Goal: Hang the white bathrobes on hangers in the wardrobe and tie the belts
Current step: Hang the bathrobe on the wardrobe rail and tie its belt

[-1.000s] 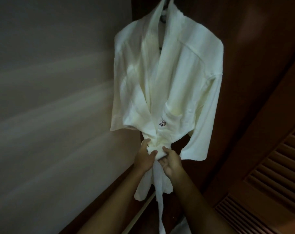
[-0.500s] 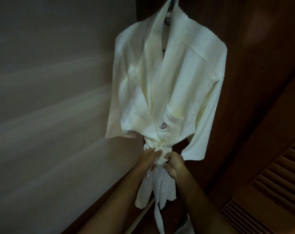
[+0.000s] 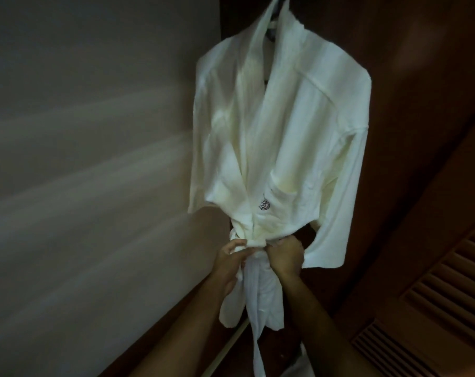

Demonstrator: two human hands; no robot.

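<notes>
A white bathrobe (image 3: pixel 290 137) hangs on a hanger (image 3: pixel 271 34) inside a dark wooden wardrobe, with a small emblem on its chest pocket. Its white belt (image 3: pixel 256 242) is cinched round the waist, and the belt ends dangle below. My left hand (image 3: pixel 229 261) grips the belt on the left of the knot. My right hand (image 3: pixel 286 257) grips the belt on the right of the knot. Both hands sit close together at the waist. The hanger is mostly hidden under the collar.
A pale wall (image 3: pixel 81 172) fills the left side. Dark wood panels (image 3: pixel 421 77) stand behind the robe, and a louvred wardrobe door (image 3: pixel 443 308) angles in at the lower right. Some white fabric (image 3: pixel 299 365) lies low near the bottom edge.
My two hands have drawn slightly apart at the waist, pulling the belt sideways at the knot. The robe has swung a little, and the view has shifted.
</notes>
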